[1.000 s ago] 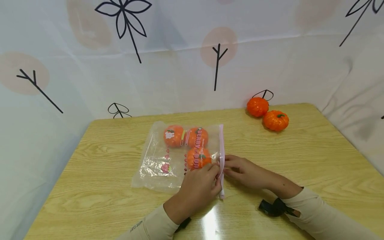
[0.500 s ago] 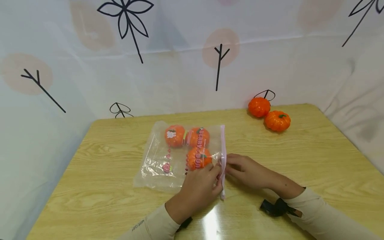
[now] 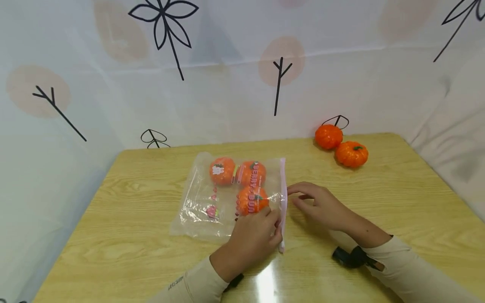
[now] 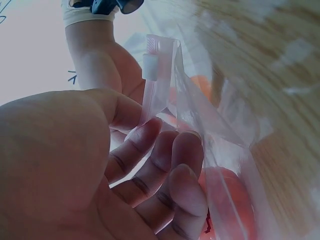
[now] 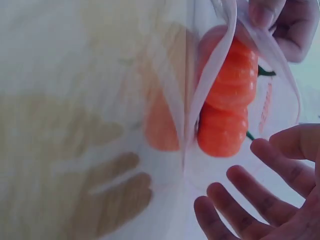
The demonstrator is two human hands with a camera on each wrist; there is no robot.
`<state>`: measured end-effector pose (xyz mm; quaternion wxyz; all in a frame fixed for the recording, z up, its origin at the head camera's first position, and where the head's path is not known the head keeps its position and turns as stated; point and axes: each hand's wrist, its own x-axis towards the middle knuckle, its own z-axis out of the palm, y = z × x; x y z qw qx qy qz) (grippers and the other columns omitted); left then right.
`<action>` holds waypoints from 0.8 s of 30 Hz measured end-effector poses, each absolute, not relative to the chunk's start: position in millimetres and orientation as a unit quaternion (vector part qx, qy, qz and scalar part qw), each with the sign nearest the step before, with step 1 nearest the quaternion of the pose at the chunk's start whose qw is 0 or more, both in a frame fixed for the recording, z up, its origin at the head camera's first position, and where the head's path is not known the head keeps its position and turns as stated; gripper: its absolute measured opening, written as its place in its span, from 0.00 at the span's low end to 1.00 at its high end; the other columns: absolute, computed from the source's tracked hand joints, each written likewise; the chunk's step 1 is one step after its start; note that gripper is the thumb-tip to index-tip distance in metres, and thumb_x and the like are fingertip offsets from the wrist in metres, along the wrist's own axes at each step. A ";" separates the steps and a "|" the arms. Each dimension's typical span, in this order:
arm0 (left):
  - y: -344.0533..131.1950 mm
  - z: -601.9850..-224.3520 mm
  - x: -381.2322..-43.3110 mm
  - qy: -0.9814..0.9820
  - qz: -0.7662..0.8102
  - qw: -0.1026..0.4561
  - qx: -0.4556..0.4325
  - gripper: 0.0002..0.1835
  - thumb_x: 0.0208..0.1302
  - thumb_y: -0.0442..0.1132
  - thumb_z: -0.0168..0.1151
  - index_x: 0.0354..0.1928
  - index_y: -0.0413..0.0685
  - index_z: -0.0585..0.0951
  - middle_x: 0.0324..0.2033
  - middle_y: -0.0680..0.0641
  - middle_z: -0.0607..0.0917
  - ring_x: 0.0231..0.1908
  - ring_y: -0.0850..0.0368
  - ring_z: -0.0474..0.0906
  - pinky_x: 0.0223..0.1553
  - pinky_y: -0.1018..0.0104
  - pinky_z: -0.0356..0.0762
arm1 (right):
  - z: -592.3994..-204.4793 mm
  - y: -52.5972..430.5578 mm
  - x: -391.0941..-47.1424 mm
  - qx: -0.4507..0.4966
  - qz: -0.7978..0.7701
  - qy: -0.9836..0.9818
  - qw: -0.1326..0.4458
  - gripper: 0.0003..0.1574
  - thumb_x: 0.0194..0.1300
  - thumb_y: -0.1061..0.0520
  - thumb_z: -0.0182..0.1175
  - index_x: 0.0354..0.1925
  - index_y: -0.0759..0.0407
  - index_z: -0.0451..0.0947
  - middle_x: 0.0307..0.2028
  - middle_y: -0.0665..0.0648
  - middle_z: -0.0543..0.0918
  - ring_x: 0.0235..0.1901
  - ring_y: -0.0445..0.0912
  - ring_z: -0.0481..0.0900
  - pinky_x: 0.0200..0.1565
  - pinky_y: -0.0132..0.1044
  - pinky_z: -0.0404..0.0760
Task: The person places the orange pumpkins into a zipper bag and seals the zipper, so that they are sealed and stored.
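A clear zip bag (image 3: 197, 210) with pink print lies on the table, several small orange toy pumpkins (image 3: 223, 170) inside. Its pink zip strip (image 3: 283, 181) runs along the right side. My left hand (image 3: 255, 235) pinches the bag at that strip, below the nearest pumpkin. A white slider (image 4: 149, 67) sits at one end of the strip in the left wrist view. To the right of the strip is my right hand (image 3: 316, 206), fingers loosely spread, index fingertip right at the edge. In the right wrist view the bag's mouth gapes and pumpkins (image 5: 227, 95) with green stems show within.
Two more orange toy pumpkins (image 3: 351, 154) stand together at the table's back right, near the patterned cloth (image 3: 227, 101) behind. The wooden table (image 3: 121, 235) has a bright reflection at its front. Black wrist cameras (image 3: 348, 257) are strapped at the sleeves.
My right hand has let go of the zip strip and shifted up and slightly right, its fingers opening. My left hand keeps its pinch on the bag. The head view has shifted slightly.
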<state>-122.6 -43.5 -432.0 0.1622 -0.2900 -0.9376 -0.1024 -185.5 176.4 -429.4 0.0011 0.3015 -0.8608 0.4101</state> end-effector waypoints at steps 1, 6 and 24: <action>-43.6 -432.0 -122.3 -0.938 -0.106 0.157 -0.290 0.08 0.60 0.46 0.64 0.28 0.59 0.74 0.21 0.59 0.71 0.15 0.67 0.62 0.15 0.73 0.54 | -428.8 177.7 -185.8 0.299 0.405 -0.864 0.006 0.16 0.71 0.62 0.58 0.55 0.57 0.81 0.55 0.58 0.83 0.57 0.54 0.79 0.52 0.49 0.83; -43.7 -431.7 -121.7 -0.939 -0.105 0.145 -0.292 0.07 0.61 0.46 0.64 0.29 0.58 0.76 0.21 0.59 0.72 0.16 0.68 0.62 0.16 0.74 0.54 | -424.0 182.6 -188.6 0.279 0.392 -0.876 0.026 0.16 0.70 0.63 0.59 0.55 0.59 0.81 0.57 0.61 0.82 0.58 0.56 0.79 0.54 0.54 0.80; -42.9 -428.5 -121.6 -0.943 -0.104 0.136 -0.287 0.05 0.61 0.45 0.64 0.30 0.57 0.77 0.22 0.59 0.73 0.16 0.68 0.63 0.16 0.73 0.55 | -412.0 214.9 -209.3 0.194 0.389 -0.897 0.086 0.26 0.69 0.61 0.60 0.63 0.65 0.72 0.62 0.70 0.74 0.63 0.64 0.70 0.58 0.67 0.71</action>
